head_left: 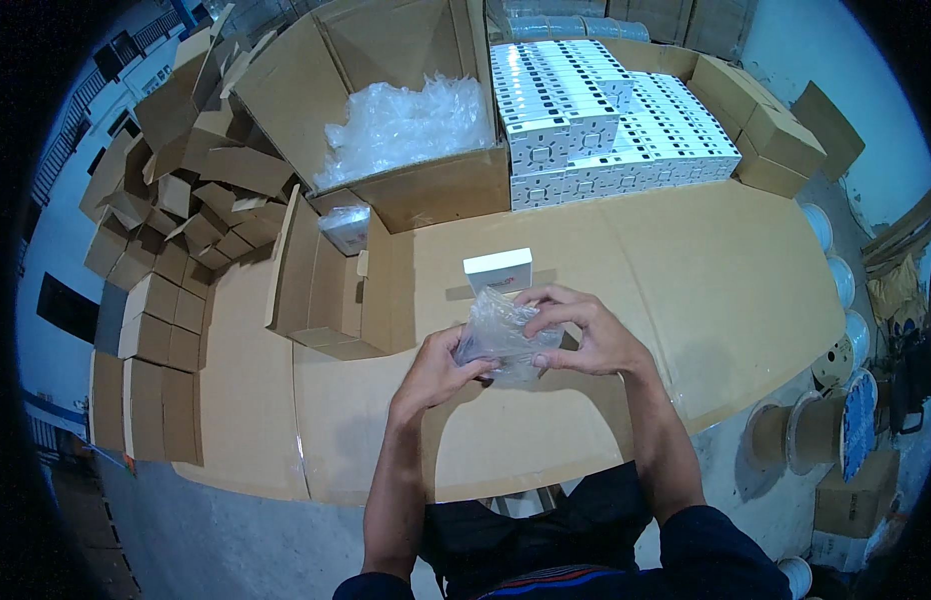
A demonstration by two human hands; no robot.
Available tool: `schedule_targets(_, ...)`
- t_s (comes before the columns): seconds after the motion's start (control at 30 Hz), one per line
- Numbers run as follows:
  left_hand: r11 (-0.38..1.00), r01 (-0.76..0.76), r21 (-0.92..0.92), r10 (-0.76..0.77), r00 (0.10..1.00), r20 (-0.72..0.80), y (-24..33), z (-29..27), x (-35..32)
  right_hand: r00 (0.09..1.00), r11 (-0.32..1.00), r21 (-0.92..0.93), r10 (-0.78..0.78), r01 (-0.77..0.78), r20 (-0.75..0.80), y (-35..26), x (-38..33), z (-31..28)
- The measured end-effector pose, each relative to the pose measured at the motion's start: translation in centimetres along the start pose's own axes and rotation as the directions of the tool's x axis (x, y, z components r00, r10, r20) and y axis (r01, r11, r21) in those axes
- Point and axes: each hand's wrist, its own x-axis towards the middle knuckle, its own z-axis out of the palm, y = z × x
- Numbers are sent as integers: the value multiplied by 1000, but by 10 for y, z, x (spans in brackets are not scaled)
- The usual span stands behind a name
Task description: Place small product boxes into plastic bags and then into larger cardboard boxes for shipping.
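Between my two hands, above the near middle of the table, is a crinkled clear plastic bag (501,335). My left hand (441,368) pinches its lower left side, the thumb lying along the near edge. On the other side, my right hand (586,335) grips the bag with curled fingers on top and the thumb below. Whether anything is inside the bag, I cannot tell. Just beyond my hands a small white box (499,270) rests on the table. An open cardboard carton (381,300) stands to the left with a plastic-wrapped pack (346,229) at its far end.
A large carton (436,185) at the back holds a heap of clear plastic bags (411,125). Right of it are stacked white boxes (626,165). Empty cartons (166,320) pile up on the left. Cable spools (801,430) stand on the floor at the right, past the cardboard-covered tabletop (726,290).
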Motion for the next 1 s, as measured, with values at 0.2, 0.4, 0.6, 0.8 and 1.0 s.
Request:
schedule_targets(0.2, 1000, 18, 19, -18, 1000, 7, 8, -5, -3, 986, 989, -18, 150, -149, 69, -10, 5, 1)
schedule_targets(0.4, 1000, -1, -24, 1, 1000, -15, 8, -3, -4, 966, 924, -371, -174, 92, -193, -22, 9, 5)
schedule_targets(0.6, 995, -58, 80, 61, 998, -31, 4, 6, -7, 978, 810, -574, -197, 122, -70, -31, 16, 23)
schedule_targets(0.8, 986, -34, 161, 53, 991, -121, 0, 1, -11, 984, 792, -606, 42, 73, 172, -40, 38, 34)
schedule_targets(1.0, 969, -108, 223, 137, 983, -122, -10, -13, -17, 973, 839, -519, -51, 164, 226, -50, 53, 41)
